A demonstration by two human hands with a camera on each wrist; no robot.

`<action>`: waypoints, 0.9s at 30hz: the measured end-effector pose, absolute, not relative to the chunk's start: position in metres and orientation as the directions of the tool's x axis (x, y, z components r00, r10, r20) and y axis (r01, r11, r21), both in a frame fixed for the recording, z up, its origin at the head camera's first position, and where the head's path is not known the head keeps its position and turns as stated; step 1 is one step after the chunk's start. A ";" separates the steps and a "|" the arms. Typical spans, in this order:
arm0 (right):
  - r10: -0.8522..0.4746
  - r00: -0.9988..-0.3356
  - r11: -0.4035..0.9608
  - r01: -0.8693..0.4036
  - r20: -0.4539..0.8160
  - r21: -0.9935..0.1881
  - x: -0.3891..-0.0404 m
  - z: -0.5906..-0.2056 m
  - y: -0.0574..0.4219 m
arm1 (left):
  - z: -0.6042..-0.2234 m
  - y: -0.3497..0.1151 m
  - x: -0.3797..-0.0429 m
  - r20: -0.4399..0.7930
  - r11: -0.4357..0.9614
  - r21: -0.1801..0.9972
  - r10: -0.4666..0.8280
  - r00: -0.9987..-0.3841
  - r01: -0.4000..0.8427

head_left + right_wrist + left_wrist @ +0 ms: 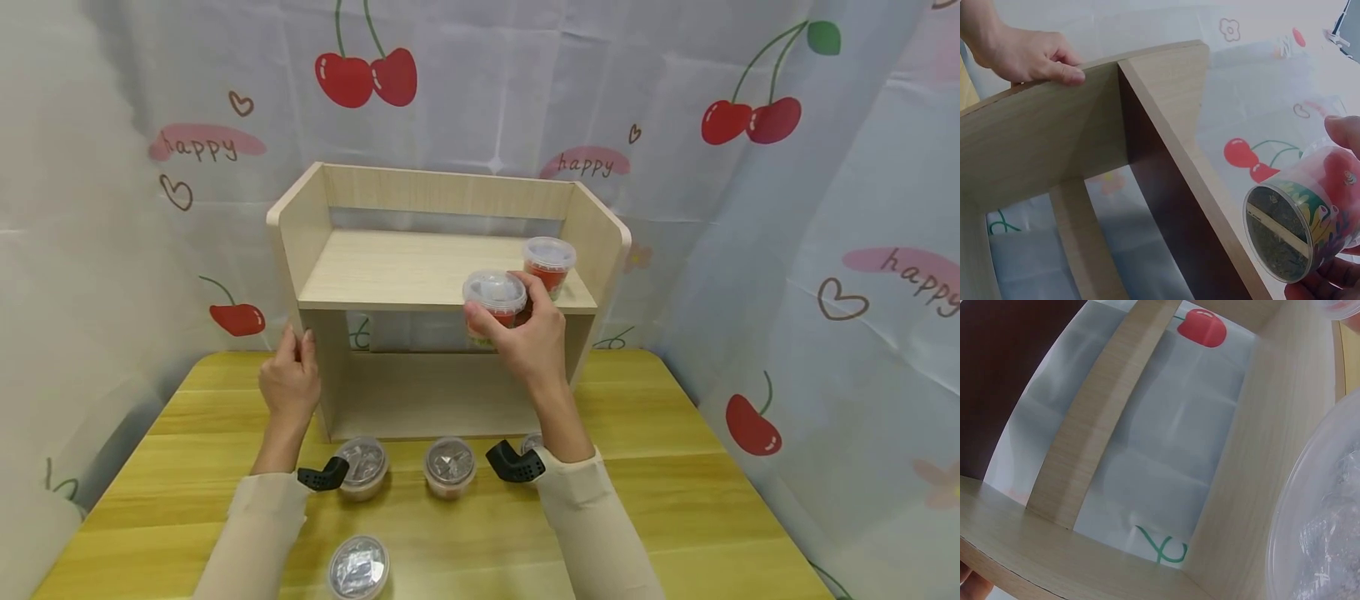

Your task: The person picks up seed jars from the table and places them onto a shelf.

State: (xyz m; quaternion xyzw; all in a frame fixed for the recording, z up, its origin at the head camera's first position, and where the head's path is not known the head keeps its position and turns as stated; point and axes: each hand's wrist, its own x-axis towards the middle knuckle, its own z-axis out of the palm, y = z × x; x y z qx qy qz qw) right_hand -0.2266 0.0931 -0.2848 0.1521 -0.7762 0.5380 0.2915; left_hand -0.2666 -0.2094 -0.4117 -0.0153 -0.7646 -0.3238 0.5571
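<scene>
My right hand [538,340] holds a clear-lidded plastic tub [495,291] with a red and patterned side, thumb on one side and fingers on the other. The tub is at the front edge of the upper board of a small wooden shelf [390,262]; in the right wrist view its round base shows. A similar tub [549,257] stands on that board at the right end. My left hand [289,379] grips the front edge of the shelf's left side panel, its thumb on the panel [1085,106] in the right wrist view.
On the yellow wood-grain table [697,500], lidded tubs stand before the shelf: one at left [362,467], a middle tub [450,467], and one nearer tub [359,568]. Another tub [531,442] is partly hidden by my right wrist. A cherry-print curtain [480,100] hangs behind.
</scene>
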 end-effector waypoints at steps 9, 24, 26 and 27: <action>0.082 -0.784 0.313 -0.565 0.615 -0.763 -0.237 -0.277 0.085 | -0.412 -0.209 -0.267 0.858 0.789 0.487 -0.353 -0.373 0.374; 0.151 -0.766 0.313 -0.563 0.625 -0.765 -0.252 -0.276 0.071 | -0.413 -0.210 -0.268 0.864 0.790 0.474 -0.333 -0.378 0.388; 0.156 -0.756 0.298 -0.577 0.635 -0.760 -0.254 -0.276 0.068 | -0.413 -0.211 -0.268 0.864 0.791 0.475 -0.336 -0.375 0.385; 0.158 -0.752 0.297 -0.582 0.640 -0.757 -0.255 -0.275 0.067 | -0.413 -0.211 -0.268 0.863 0.790 0.477 -0.338 -0.375 0.385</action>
